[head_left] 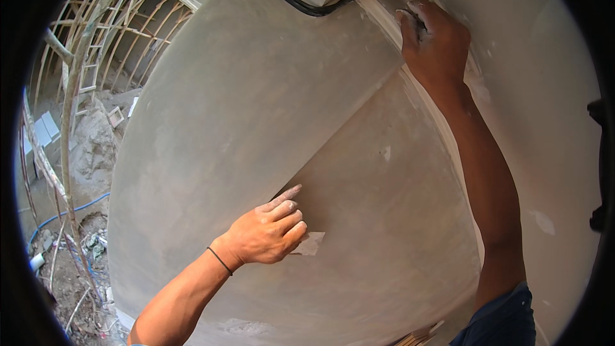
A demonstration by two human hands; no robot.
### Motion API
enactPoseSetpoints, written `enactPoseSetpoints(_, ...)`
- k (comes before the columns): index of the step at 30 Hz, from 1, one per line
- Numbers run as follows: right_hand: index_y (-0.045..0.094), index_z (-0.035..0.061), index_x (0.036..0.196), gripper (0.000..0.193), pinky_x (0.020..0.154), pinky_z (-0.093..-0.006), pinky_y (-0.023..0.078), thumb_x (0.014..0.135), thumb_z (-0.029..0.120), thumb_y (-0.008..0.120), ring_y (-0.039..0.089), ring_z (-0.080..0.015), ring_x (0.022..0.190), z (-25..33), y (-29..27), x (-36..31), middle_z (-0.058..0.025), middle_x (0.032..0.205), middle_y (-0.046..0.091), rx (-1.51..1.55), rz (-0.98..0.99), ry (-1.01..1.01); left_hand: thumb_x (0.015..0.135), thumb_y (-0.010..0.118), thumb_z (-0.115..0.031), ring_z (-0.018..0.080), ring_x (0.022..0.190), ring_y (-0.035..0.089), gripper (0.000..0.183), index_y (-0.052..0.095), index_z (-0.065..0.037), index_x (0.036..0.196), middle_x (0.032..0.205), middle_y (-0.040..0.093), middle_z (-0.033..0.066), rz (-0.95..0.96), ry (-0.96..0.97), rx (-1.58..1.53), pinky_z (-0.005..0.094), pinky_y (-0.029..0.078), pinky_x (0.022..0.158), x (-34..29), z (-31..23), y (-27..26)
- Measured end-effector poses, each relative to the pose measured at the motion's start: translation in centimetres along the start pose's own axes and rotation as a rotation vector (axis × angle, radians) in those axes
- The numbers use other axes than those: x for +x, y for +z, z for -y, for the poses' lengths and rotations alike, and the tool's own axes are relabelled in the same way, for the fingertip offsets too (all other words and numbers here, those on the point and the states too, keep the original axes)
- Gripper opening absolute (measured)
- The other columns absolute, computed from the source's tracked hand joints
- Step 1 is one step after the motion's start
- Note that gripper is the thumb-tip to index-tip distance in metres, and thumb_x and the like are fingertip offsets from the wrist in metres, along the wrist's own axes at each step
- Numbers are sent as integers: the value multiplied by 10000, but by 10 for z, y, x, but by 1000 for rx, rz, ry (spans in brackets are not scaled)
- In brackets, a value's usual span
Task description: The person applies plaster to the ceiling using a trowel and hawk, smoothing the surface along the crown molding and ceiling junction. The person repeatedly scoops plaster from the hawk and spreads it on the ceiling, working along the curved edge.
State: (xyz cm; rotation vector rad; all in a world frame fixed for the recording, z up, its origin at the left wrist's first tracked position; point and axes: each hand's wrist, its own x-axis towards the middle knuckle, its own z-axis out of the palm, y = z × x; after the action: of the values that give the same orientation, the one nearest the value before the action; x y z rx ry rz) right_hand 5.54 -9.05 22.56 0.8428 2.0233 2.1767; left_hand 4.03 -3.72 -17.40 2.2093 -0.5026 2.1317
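Note:
My right hand [437, 38] is raised to the upper corner, fingers closed round a putty knife [388, 1]. Its flat blade lies against the white-edged seam [379, 18] where two wall surfaces meet; much of the handle is hidden in my grip. Lower and to the left, my left hand [270, 230] is closed, its index finger stretched out and whitened with dust. From under its curled fingers a flat, pale piece with a smeared edge [312, 244] sticks out. Whether that is a blade or a card, I cannot tell. Behind both hands stands the smooth grey plastered wall [211, 122].
A black cable [301, 5] runs along the top of the wall. At the left, far below, lie rubble [93, 144], a blue hose [80, 207] and a ladder [96, 51] by thin poles [70, 122]. A pale wall [544, 122] rises at the right.

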Motion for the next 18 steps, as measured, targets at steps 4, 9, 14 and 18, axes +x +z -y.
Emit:
enactPoseSetpoints(4,761,-5,1049,125,705,-438,584,943,57,784,756,-369,789,0,0,0,-167,946,785,14,-66,-58,989,720,-163,236,886,591,262,551,-81,806,825,548,43,-6,-4,-8,548,495,1279,-1,0,0)
enactPoseSetpoints(9,747,3,1046,112,691,-466,574,943,39,770,744,-381,780,1,1,1,-159,926,773,42,-14,-54,991,714,-163,233,871,584,264,545,-83,804,821,546,40,5,5,7,544,500,1276,-2,0,1)
enactPoseSetpoints(14,737,10,1020,94,674,-465,561,942,42,778,733,-368,755,2,2,-1,-149,884,754,31,-11,-32,991,711,-166,231,861,581,262,546,-86,804,817,550,40,-5,4,10,541,503,1273,-2,0,1)
enactPoseSetpoints(18,735,19,1013,86,669,-455,559,945,47,779,724,-362,747,4,3,-3,-143,875,749,68,-57,-37,993,712,-173,230,861,581,261,546,-89,809,820,556,37,5,-3,13,541,507,1270,-2,0,1)
